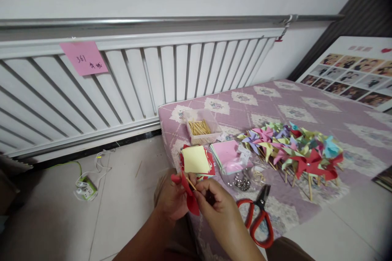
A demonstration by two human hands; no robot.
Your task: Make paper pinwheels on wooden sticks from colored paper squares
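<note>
My left hand [172, 197] is closed on a red paper pinwheel [192, 204], whose folded blades stick out past the fingers. Between the thumb and fingers of my right hand [219, 204] is a thin wooden stick [191, 183], its end against the pinwheel's middle. Just beyond my hands lie a stack of cream and red paper squares [197, 160] and a pile of pink and green ones [228, 155]. Red-handled scissors [259, 214] rest to the right of my right hand. A bag of small metal pins [241, 182] sits near them.
A clear plastic box [206, 136] of wooden sticks stands at the back of the patterned purple cloth [217, 106]. Many finished pinwheels [290, 142] are heaped on the right. A white radiator [171, 69] runs along the wall. A green power strip [87, 189] lies on the floor.
</note>
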